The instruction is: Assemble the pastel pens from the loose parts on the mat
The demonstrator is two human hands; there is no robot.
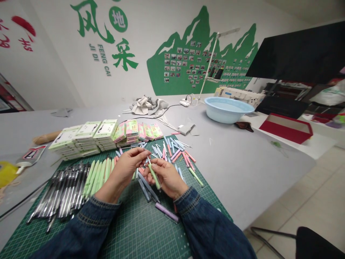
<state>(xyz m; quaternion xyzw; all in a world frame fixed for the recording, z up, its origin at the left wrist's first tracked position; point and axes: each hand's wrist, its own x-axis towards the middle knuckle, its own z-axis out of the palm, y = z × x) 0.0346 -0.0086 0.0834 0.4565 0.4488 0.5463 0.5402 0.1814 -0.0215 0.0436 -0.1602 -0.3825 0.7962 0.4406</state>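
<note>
My right hand (168, 176) is closed around a light green pen barrel (154, 176), tilted over the cutting mat (145, 233). A thin whitish pen refill (149, 160) sticks out of the barrel's upper end. At its top, the fingertips of my left hand (126, 165) are pinched together, hiding the tip. Beyond both hands lies a loose heap of pastel pen parts (172, 149) in blue, pink and green. Blue-grey pen barrels (147, 189) and a purple pen barrel (167, 212) rest nearer to me. Left of my left hand, green pens (97, 176) lie in a row.
Black clear-barrelled pens (61, 190) are bunched on the mat's left. Behind them stand stacked white-green boxes (83, 135) and pink-green boxes (132, 131). A glue tube (32, 154) lies far left. A blue basin (228, 111), red box (285, 127) and cloth pile (145, 105) are farther back.
</note>
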